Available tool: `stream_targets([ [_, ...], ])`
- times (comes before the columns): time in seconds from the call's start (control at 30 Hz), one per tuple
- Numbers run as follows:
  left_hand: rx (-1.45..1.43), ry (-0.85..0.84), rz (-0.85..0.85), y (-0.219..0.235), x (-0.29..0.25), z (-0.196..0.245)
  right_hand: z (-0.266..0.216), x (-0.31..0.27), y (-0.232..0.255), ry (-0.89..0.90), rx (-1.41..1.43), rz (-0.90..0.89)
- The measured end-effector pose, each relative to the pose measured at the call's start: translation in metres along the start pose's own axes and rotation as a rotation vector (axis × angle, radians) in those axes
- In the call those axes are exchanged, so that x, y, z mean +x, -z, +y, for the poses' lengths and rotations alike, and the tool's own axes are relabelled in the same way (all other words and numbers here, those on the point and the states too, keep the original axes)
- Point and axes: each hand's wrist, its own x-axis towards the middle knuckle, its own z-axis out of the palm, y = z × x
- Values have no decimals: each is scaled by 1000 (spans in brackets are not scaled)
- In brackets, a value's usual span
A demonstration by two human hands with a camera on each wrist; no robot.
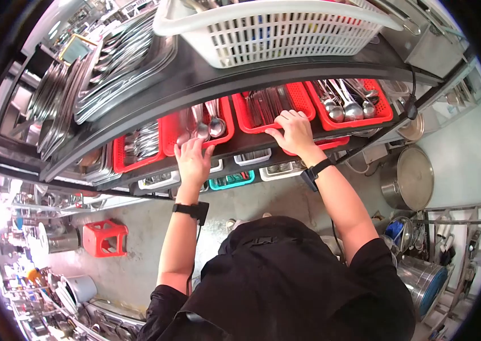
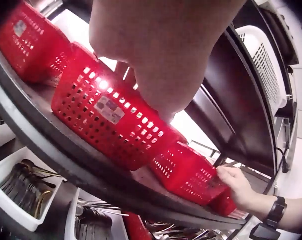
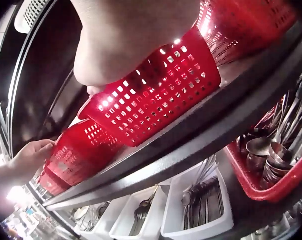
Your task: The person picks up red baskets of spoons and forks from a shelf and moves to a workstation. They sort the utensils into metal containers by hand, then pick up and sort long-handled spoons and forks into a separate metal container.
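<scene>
My left hand [image 1: 194,165] grips the front rim of a red perforated basket [image 1: 224,138], its fingers over the edge. Large metal serving spoons [image 1: 216,126] lie inside that basket. To the right, my right hand [image 1: 295,136] holds the front rim of a second red basket [image 1: 256,129], which carries long, slim metal utensils [image 1: 266,105]. Both baskets stand on a dark shelf. In the left wrist view a paper label [image 2: 109,109] shows on the near basket's front wall, and the hand's fingers are mostly hidden behind the wrist.
Red baskets of ladles [image 1: 352,111] and cutlery [image 1: 142,142] flank these two. Above, the upper shelf [image 1: 195,79] bears a white basket [image 1: 303,37] and stacked metal trays [image 1: 132,79]. White bins [image 3: 196,232] stand below. Behind are a red stool [image 1: 104,238] and a large pot [image 1: 413,179].
</scene>
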Motion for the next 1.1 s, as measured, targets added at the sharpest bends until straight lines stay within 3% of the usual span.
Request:
stream_targets([
  [0.13, -5, 48, -26, 6, 2, 10, -3, 2, 1, 23, 2, 33],
  [0.27, -90, -54, 122, 7, -6, 2, -3, 2, 0, 10, 0, 24],
  [0.33, -174, -50, 104, 25, -16, -2, -3, 2, 1, 11, -4, 9],
  [0.4, -167, -48, 153, 43, -28, -21, -4, 2, 4, 25, 4, 2],
  [0.53, -7, -11, 272, 74, -48, -100, -13, 3, 5, -29, -60, -23],
  [0.6, 1, 30, 283, 91, -53, -145, -34, 7, 1, -3, -98, 121],
  [0.67, -2, 14, 228, 105, -54, -183, -70, 18, -10, 91, -65, 165],
  [0.77, -29, -19, 130, 116, -50, -216, -151, 46, -36, 176, 30, 61],
  [0.87, -10, -120, 54, 108, -43, -238, -207, 66, -81, 160, 105, 37],
  [0.9, -8, -129, 31, 106, -38, -240, -210, 65, -94, 150, 95, 36],
  [0.97, -18, -152, -3, 102, -29, -243, -212, 62, -118, -9, -63, -142],
  [1.0, 17, -156, -17, 98, -26, -244, -212, 61, -122, -2, -86, -48],
  [1.1, 55, -150, -47, 89, -20, -247, -207, 56, -123, -24, -98, -78],
])
